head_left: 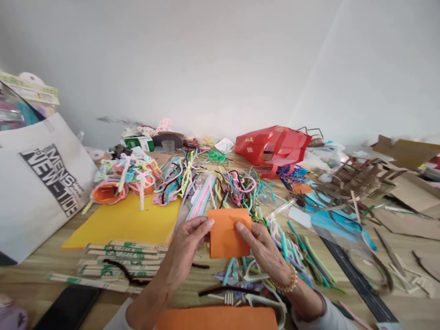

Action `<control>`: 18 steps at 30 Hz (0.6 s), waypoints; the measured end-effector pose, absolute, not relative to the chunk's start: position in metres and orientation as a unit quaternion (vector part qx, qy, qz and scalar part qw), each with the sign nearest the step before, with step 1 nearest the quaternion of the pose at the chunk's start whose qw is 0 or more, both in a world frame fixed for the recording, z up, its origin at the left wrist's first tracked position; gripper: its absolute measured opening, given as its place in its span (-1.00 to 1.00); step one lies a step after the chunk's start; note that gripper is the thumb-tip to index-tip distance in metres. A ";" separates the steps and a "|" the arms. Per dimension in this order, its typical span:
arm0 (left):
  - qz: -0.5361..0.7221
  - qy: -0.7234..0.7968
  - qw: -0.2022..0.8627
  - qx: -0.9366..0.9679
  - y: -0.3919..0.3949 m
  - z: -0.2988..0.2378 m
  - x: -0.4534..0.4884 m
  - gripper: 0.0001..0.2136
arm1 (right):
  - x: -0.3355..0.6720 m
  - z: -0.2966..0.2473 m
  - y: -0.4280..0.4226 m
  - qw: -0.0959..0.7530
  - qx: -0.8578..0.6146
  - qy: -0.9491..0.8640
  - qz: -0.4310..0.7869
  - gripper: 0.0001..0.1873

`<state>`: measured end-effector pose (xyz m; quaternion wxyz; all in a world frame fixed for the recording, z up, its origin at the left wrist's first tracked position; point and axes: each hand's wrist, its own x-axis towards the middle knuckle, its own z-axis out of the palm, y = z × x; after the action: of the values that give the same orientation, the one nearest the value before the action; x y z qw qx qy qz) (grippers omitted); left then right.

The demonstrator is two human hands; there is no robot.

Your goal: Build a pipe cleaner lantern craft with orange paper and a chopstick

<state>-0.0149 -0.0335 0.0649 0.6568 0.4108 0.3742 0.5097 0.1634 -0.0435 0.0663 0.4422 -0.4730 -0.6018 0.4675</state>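
Between both hands I hold a folded piece of orange paper [229, 243] above the table. My left hand [193, 236] pinches its upper left edge with the thumb in front. My right hand [259, 240] grips the right edge, its thumb lying flat on the front face and the fingers behind. Below, at the near table edge, lies a larger orange sheet [216, 319]. Scissors [256, 276] with pale handles and a dark brown pipe cleaner [228, 290] lie just under my right hand.
Paper-wrapped chopsticks [120, 261], a black phone [68, 307] and yellow paper [127, 224] lie on the left, beside a white bag [41, 183]. Colourful pipe cleaners [237, 183] heap in the middle. A red bag [271, 146] lies behind; brown cardboard pieces [364, 176] are at right.
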 end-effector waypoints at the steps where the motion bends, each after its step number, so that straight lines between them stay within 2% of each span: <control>1: 0.510 0.379 0.647 0.421 -0.034 0.066 -0.015 -0.77 | 0.164 0.068 -0.044 0.440 -0.474 -0.605 0.465 -0.51; 9: 0.512 0.455 0.527 0.503 -0.042 0.072 -0.019 -0.69 | 0.168 0.074 -0.048 0.463 -0.464 -0.560 0.506 -0.54; 13: 0.501 0.410 0.582 0.492 -0.046 0.076 -0.016 -0.71 | 0.167 0.073 -0.051 0.463 -0.432 -0.537 0.557 -0.51; 18: 0.484 0.357 0.650 0.464 -0.048 0.080 -0.016 -0.67 | 0.167 0.078 -0.056 0.461 -0.441 -0.556 0.533 -0.56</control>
<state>-0.0156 -0.0484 0.0798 0.6497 0.4644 0.3572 0.4844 0.1669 -0.0563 0.0781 0.4606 -0.4408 -0.5561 0.5332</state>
